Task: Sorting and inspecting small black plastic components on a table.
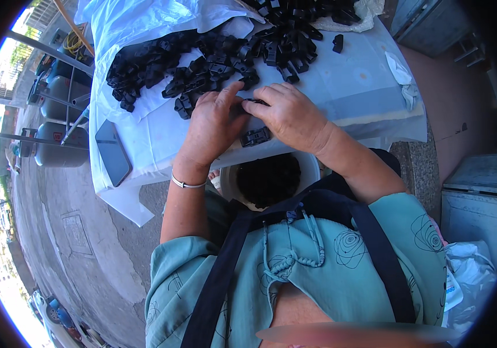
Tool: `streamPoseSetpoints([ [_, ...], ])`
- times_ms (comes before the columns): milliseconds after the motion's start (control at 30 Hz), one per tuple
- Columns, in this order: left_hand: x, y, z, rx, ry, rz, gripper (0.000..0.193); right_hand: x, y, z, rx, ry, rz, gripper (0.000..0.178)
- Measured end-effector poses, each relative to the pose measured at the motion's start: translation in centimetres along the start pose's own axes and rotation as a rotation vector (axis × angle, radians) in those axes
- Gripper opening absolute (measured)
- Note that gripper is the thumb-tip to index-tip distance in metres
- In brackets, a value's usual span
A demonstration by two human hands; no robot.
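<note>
The left hand point(212, 129) and right hand point(295, 118) pinch a mostly hidden black part point(253, 102), best steadied clear of the loose piece point(255, 137) at six o'clock.

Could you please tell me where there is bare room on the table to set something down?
The widest bare patch of the table lies between the right hand, crumpled white sheet and lone black part. A smaller one lies between the smartphone and left hand. Black plastic parts crowd the far middle.
</note>
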State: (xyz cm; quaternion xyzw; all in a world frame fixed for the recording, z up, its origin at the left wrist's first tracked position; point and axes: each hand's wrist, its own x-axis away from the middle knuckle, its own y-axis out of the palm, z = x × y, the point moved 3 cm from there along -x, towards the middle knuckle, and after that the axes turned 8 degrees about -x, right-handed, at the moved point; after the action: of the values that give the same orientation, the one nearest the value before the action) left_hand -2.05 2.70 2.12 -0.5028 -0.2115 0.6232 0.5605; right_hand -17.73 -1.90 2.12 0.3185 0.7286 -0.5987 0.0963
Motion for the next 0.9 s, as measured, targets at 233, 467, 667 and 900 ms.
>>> streamPoseSetpoints([
  [233, -0.7, -0.5, 0.0, 0.058, 0.001, 0.175, 0.032, 1.3, 0.6, 0.3, -0.066, 0.038, 0.03, 0.025],
  [467, -2.4, 1.5, 0.3, -0.161, -0.026, 0.062, 0.024, 1.0, -3.1, 4.2, 0.151, 0.298, 0.12, 0.031],
  [667, -1.7, 1.3, -0.1, -0.13, -0.12, 0.003, 0.017, 1.4, -2.9, 5.2, 0.077, 0.347, 0.094, 0.023],
  [900, -1.2, 0.7, -0.6, -0.075, -0.075, 0.138, 0.018, -0.2, -4.7, 1.3, 0.275, 0.356, -0.351, 0.021],
])
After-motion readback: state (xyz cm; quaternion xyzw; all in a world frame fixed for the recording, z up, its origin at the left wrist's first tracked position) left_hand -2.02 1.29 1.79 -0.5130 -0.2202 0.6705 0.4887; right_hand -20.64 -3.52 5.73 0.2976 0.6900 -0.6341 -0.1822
